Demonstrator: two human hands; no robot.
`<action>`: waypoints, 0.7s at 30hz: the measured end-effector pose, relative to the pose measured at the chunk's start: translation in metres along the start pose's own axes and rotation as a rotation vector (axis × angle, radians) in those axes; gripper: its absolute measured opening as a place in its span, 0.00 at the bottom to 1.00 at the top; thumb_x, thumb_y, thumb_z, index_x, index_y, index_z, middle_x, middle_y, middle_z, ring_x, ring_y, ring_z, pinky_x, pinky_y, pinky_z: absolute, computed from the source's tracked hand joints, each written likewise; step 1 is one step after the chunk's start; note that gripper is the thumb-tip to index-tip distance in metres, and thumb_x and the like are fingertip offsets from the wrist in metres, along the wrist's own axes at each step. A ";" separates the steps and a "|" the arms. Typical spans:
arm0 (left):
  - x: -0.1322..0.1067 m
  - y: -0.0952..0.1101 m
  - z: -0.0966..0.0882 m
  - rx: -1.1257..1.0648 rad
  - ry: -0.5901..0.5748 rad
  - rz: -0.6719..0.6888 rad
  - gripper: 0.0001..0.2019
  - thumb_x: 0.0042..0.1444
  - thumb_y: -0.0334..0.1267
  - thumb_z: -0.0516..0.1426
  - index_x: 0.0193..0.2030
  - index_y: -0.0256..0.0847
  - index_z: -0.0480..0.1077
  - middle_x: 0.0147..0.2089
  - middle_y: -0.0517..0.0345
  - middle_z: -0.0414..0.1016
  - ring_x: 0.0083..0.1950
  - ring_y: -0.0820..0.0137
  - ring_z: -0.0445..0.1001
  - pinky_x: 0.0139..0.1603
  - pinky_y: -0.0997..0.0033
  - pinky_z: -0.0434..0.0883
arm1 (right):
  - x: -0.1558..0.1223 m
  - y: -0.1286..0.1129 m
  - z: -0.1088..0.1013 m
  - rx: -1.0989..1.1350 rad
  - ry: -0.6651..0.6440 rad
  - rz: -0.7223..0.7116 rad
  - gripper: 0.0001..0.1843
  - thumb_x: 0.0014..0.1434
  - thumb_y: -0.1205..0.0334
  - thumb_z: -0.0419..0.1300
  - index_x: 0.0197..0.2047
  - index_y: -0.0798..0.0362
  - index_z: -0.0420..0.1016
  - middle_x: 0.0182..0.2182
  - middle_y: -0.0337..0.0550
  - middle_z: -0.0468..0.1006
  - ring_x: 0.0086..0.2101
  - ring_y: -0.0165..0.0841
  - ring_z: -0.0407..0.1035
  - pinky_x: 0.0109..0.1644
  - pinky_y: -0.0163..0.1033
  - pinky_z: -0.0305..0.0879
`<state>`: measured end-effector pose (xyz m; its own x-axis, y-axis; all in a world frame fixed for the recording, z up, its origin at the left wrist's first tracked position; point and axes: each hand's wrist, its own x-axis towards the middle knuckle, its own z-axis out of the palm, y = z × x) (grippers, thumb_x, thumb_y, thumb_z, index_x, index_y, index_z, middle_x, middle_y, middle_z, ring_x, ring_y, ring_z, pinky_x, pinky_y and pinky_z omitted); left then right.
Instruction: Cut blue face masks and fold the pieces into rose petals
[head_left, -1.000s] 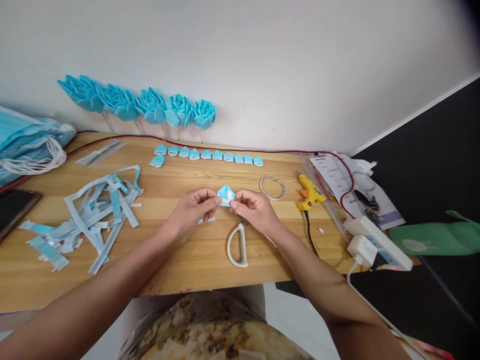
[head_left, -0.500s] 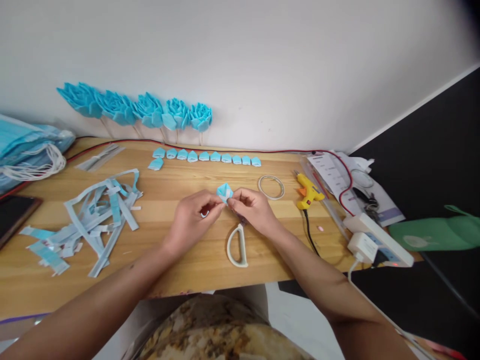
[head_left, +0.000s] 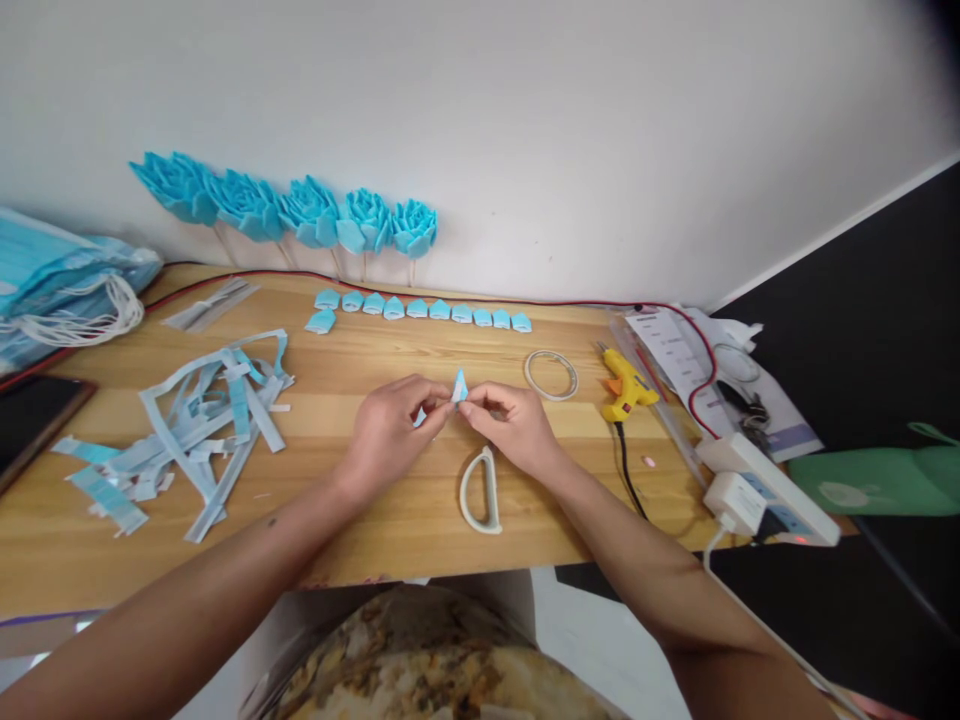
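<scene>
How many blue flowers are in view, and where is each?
5, in a row along the wall: leftmost flower, second flower, middle flower, fourth flower and rightmost flower. Some overlap; any behind them would be hidden.

- person's bare forearms (head_left: 281, 520) angle inward, kinda converging
- bare left hand (head_left: 394, 425) curled into a fingertip pinch
- bare right hand (head_left: 514, 425) pinching too, nearly touching the left one

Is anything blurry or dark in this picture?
In the head view, the blue folded piece between the left hand and right hand looks slightly soft; in the head view, print on the papers is too blurry to read; in the head view, the wall is softly lit, but the picture's top right corner is dark.
</scene>
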<state>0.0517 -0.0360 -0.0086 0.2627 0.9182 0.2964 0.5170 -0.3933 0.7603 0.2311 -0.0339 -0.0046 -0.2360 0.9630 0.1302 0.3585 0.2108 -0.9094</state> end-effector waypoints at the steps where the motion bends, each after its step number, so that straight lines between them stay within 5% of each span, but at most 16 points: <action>1: 0.000 0.000 0.000 0.005 0.001 0.005 0.06 0.59 0.37 0.57 0.37 0.41 0.76 0.29 0.59 0.73 0.30 0.72 0.68 0.31 0.73 0.61 | 0.000 -0.001 0.000 -0.030 0.007 -0.021 0.06 0.55 0.62 0.59 0.28 0.54 0.74 0.23 0.37 0.75 0.24 0.27 0.65 0.29 0.32 0.59; 10: -0.002 -0.002 0.004 0.051 0.037 0.053 0.06 0.57 0.32 0.56 0.33 0.39 0.75 0.27 0.61 0.73 0.28 0.73 0.68 0.31 0.73 0.61 | -0.003 0.002 0.004 -0.308 0.066 -0.247 0.07 0.56 0.67 0.58 0.27 0.53 0.73 0.22 0.36 0.74 0.23 0.26 0.64 0.30 0.31 0.59; 21: -0.001 -0.004 0.004 -0.042 0.009 0.005 0.08 0.56 0.31 0.55 0.34 0.38 0.76 0.29 0.59 0.77 0.28 0.74 0.70 0.30 0.75 0.62 | -0.003 0.002 0.002 -0.315 0.065 -0.246 0.06 0.56 0.68 0.58 0.28 0.53 0.74 0.23 0.36 0.75 0.23 0.26 0.65 0.29 0.31 0.59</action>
<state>0.0531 -0.0352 -0.0142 0.2580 0.9168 0.3049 0.4811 -0.3956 0.7823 0.2303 -0.0365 -0.0075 -0.2951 0.8838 0.3631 0.5603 0.4679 -0.6835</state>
